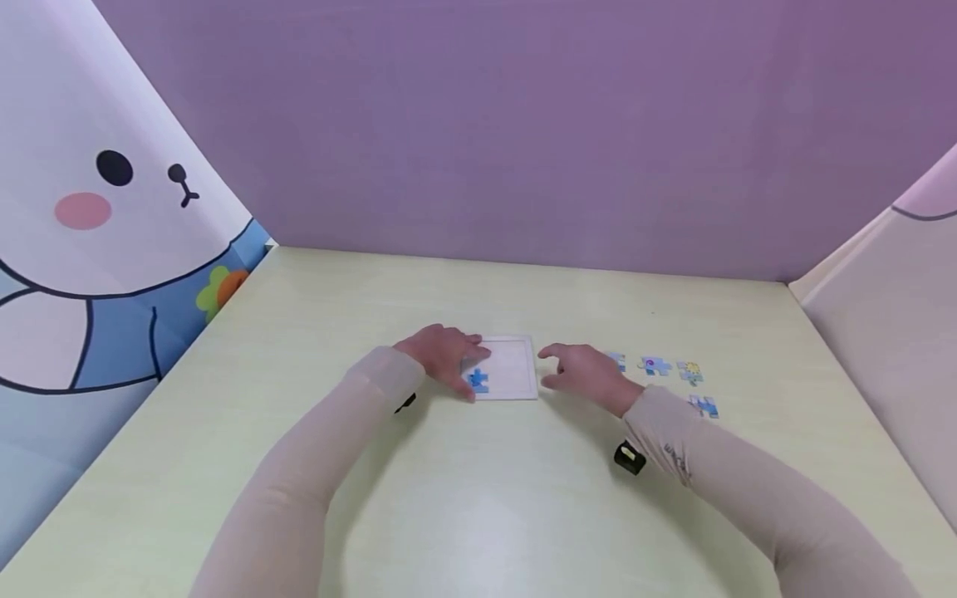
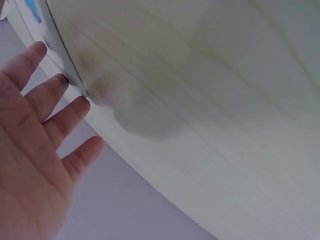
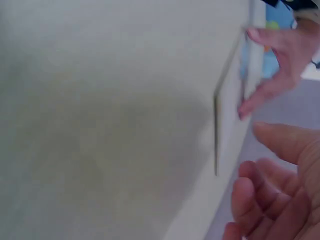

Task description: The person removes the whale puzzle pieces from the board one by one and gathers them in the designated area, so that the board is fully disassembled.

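Note:
A white puzzle frame [image 1: 516, 370] lies flat on the table, with one blue jigsaw piece [image 1: 478, 381] in its lower left corner. My left hand [image 1: 445, 355] rests at the frame's left side, fingers and thumb spread over its edge. In the left wrist view, the fingertips [image 2: 62, 78] of that hand lie along the frame's border. Just right of the frame hovers my right hand [image 1: 586, 375], its fingers loosely bent and the thumb apart, nothing held. The right wrist view shows this hand [image 3: 280, 185] beside the frame's near edge, with the left hand beyond.
Several loose jigsaw pieces lie right of my right hand, among them a blue-purple piece [image 1: 655, 365], a yellowish piece [image 1: 691, 370] and a lower blue piece [image 1: 706, 405]. A purple wall [image 1: 523, 133] closes off the back of the pale table [image 1: 478, 498]. Printed cloth [image 1: 82, 332] hangs at left.

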A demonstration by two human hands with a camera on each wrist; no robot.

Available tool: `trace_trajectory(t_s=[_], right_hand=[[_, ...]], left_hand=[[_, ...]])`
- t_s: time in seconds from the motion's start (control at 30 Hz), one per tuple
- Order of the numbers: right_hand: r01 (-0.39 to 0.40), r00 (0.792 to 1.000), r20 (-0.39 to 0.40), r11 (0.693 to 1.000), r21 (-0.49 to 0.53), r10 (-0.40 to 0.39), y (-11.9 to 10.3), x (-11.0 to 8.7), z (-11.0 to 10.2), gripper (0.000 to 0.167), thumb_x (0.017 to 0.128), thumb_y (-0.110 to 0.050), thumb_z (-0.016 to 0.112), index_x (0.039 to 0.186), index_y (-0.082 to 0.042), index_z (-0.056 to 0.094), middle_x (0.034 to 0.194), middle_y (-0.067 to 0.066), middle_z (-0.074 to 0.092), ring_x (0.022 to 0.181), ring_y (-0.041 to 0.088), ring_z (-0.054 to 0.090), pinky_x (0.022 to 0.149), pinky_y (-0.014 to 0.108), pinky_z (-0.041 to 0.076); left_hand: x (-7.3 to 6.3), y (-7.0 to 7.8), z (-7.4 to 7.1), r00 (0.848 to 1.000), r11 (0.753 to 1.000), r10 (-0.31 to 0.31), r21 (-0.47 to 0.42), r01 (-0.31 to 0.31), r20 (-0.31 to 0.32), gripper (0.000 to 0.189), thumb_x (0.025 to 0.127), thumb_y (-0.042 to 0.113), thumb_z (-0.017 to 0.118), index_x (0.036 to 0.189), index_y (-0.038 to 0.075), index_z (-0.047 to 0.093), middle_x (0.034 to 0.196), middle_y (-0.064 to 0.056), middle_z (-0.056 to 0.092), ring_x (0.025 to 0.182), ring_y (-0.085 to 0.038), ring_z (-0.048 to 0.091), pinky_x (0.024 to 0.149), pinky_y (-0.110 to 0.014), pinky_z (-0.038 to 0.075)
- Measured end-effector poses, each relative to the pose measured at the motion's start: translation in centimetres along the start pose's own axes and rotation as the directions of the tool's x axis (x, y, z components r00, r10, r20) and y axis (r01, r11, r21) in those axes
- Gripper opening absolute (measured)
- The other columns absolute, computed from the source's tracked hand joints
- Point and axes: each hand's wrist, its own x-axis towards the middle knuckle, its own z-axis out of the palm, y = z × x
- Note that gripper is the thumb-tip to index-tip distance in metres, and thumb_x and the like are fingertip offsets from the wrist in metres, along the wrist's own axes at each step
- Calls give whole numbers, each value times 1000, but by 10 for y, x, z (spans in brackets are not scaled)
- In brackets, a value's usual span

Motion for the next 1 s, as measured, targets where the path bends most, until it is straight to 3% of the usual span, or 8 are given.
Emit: trace_trajectory(t_s=[0.2,0.33,0.43,0.67,0.83,1.0], right_hand=[[56,997,-62,998,-6,-56,-16,12,18,43,83,-17,74,123,-6,64,104,11,61,88,22,58,70,34,49],[128,990,-52,991,-23,-129,-29,21,27,40,82,-17,75,119,-6,67,112,12,62,92,21,57,77,36,50],[163,986,-29,986,-31,-163,-38,27,33,39,81,-17,76,117,-5,68,110,12,63,90,20,57,72,33,50],[140,990,27,990,-20,-140,-54,36,41,41,80,-18,77,118,-8,69,102,5,66,86,16,53,60,27,47],[149,988,49,987,-54,-146,-61,37,42,46,80,-20,78,123,-11,66,96,5,66,86,18,54,58,31,48],[166,984,72,984,-66,-161,-66,37,42,39,80,-21,77,117,-10,69,95,5,67,90,21,56,65,35,50]], left_hand=[[0,2,-1,1000,1000,27,-6,-27,1,83,80,53,71,148,20,39,153,-8,32,139,-29,32,110,-45,28],[-1,3,0,1000,999,26,32,-26,0,85,81,54,70,150,18,36,155,-9,29,140,-31,29,108,-47,31],[0,4,1,1000,998,20,60,-20,4,85,82,55,68,150,18,34,155,-8,27,140,-30,29,107,-46,33],[-2,9,0,1000,991,17,134,-16,-5,83,81,57,68,148,20,38,154,-7,31,139,-27,32,104,-46,36],[-3,8,2,1000,988,-1,157,3,-14,83,81,59,67,149,22,37,155,-4,30,140,-25,30,107,-48,31],[-5,7,2,1000,982,-1,190,4,-14,84,81,61,64,149,23,35,155,-4,29,140,-25,30,107,-47,31]])
